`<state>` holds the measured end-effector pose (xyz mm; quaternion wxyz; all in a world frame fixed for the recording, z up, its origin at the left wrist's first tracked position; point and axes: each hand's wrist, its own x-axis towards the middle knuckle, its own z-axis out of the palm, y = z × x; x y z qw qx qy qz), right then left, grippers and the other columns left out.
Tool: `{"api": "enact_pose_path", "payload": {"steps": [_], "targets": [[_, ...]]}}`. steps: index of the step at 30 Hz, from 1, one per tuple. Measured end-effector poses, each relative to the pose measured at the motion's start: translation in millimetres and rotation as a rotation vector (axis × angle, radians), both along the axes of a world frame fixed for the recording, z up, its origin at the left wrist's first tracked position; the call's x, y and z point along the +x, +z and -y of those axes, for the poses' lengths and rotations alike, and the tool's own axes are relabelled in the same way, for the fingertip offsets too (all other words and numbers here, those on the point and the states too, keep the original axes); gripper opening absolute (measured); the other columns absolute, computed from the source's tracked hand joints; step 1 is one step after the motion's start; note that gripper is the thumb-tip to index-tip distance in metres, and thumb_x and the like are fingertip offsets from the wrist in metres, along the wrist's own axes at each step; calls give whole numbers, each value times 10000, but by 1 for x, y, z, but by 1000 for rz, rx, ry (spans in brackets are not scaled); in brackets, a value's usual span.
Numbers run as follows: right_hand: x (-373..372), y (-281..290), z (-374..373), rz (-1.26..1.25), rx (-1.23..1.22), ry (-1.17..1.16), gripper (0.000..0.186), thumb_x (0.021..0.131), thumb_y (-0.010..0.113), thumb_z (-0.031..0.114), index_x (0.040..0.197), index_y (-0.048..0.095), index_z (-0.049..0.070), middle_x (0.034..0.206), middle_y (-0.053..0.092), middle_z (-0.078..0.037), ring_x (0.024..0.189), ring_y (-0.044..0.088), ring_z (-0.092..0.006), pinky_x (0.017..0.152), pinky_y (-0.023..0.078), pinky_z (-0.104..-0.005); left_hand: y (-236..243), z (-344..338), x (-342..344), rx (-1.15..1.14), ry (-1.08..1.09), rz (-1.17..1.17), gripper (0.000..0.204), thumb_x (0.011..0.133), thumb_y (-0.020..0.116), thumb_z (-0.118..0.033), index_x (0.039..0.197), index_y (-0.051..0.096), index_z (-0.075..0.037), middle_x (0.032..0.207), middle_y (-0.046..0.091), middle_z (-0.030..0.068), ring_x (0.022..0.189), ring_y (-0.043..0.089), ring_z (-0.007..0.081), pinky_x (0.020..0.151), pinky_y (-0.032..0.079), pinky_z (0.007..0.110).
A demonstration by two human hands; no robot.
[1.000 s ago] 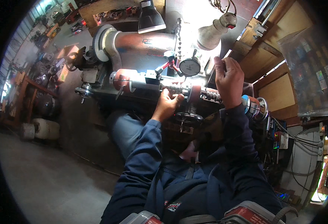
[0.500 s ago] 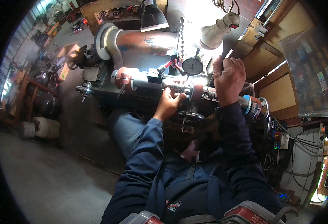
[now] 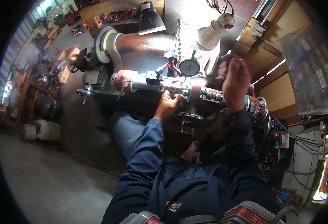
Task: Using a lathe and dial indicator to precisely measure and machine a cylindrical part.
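Note:
A camshaft with shiny lobes lies across the machine, running through a reddish-brown rest. My left hand is closed round its left part, the thumb lying in front. My right hand is raised beyond the shaft's right end, bent at the fingers and smeared by motion; whether it holds anything is not clear. Just above the shaft, a round dial indicator hangs on a jointed arm with red parts. To the left, a reddish-brown headstock stands in line with the shaft.
Below the rest is a handwheel; another handwheel stands at the right end. Behind the shaft are a large brown machine housing, a black lamp shade and a pale lamp. A plastic sheet hangs at right.
My right hand has moved down and slightly right, its fist blurring, and more of the camshaft's right end now shows. The left hand keeps its hold. The view has shifted slightly.

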<state>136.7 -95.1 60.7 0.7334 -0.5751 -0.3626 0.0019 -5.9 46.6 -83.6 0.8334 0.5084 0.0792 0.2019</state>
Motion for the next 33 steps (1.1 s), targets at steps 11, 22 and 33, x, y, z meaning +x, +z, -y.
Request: {"api": "enact_pose_path", "payload": {"steps": [11, 22, 33], "targets": [[104, -37, 230, 270, -881, -726, 343, 1021, 501, 254, 1192, 671, 10, 1177, 691, -151, 1073, 661, -246, 930, 485, -339, -5, -2, -3, 336, 248, -223, 650, 873, 691, -559, 1089, 551, 37, 792, 644, 60, 593, 581, 121, 558, 469, 292], [105, -172, 318, -207, -767, -358, 302, 1011, 535, 208, 1202, 626, -8, 1110, 667, -78, 998, 601, -198, 874, 447, -311, 11, -7, -10, 747, 449, -353, 572, 945, 603, -543, 905, 623, 27, 607, 573, 24, 462, 488, 83, 428, 363, 268], [89, -114, 295, -254, -347, -410, 231, 1020, 572, 219, 1110, 635, 15, 1039, 630, -34, 965, 559, -124, 882, 446, -268, 19, 7, -13, -40, 233, -227, 413, 936, 694, -342, 1113, 534, -5, 766, 568, -5, 521, 497, 45, 404, 361, 189]]}}
